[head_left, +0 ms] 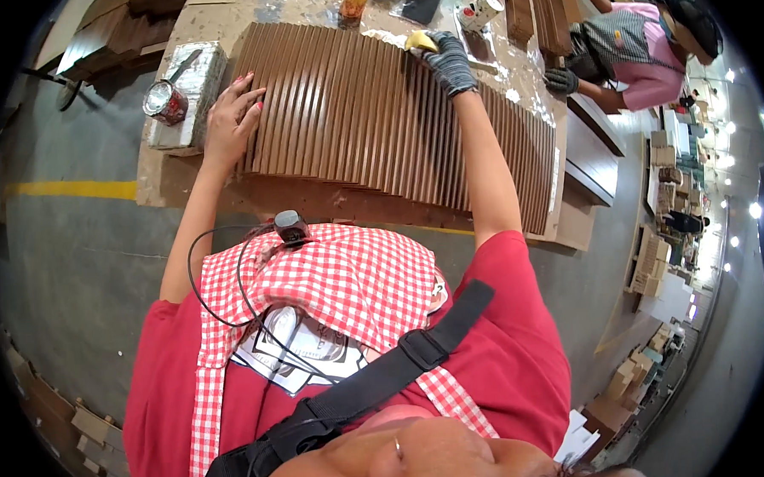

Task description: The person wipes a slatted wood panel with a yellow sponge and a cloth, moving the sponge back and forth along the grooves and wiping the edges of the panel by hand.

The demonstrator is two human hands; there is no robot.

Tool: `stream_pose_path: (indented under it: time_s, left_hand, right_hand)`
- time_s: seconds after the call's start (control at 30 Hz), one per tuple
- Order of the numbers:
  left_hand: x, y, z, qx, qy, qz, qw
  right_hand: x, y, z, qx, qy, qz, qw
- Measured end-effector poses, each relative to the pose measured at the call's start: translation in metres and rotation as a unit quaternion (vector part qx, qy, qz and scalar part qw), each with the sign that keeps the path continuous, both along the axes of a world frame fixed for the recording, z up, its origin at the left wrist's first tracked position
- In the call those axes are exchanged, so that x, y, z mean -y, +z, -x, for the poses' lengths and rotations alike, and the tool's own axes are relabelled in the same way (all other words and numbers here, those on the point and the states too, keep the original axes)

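Observation:
A long row of brown wooden strips (pixel 334 113) lies side by side across the worktable in front of me. My left hand (pixel 229 127), bare and with red nails, rests at the row's left edge, its fingers apart and touching the outermost strips. In a grey knit glove, my right hand (pixel 449 65) is at the far ends of the strips, right of the middle. It grips a yellow sponge (pixel 421 41), which sits at the strips' far edge. The gloved fingers partly cover the sponge.
Left of the strips, an open paint-smeared can (pixel 165 102) stands on a whitish block (pixel 191 132). An amber container (pixel 355 1) and a white cup (pixel 480 12) stand beyond the strips. More brown pieces (pixel 551 18) lie far right, beside a co-worker (pixel 638 52) in pink.

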State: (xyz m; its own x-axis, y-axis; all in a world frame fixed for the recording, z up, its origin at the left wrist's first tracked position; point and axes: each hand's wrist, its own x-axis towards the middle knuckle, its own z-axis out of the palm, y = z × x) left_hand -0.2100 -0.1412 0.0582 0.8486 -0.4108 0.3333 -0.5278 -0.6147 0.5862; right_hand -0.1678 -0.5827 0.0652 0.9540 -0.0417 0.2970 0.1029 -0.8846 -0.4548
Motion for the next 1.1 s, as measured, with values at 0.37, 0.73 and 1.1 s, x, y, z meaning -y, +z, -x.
stream_pose_path:
  time_s: [0.37, 0.73, 1.1]
  left_hand:
    - [-0.003, -0.001, 0.007, -0.026, 0.028, -0.039, 0.999]
    - [0.02, -0.006, -0.014, -0.031, 0.044, -0.087, 0.995]
    - [0.034, -0.015, -0.01, 0.025, 0.121, -0.16, 0.979]
  right_hand:
    - [-0.078, 0.006, 0.132, -0.186, -0.035, 0.105, 0.976]
    - [-0.12, 0.059, 0.282, -0.184, -0.002, 0.035, 0.982]
    - [-0.134, 0.037, 0.24, -0.082, -0.005, -0.004, 0.997]
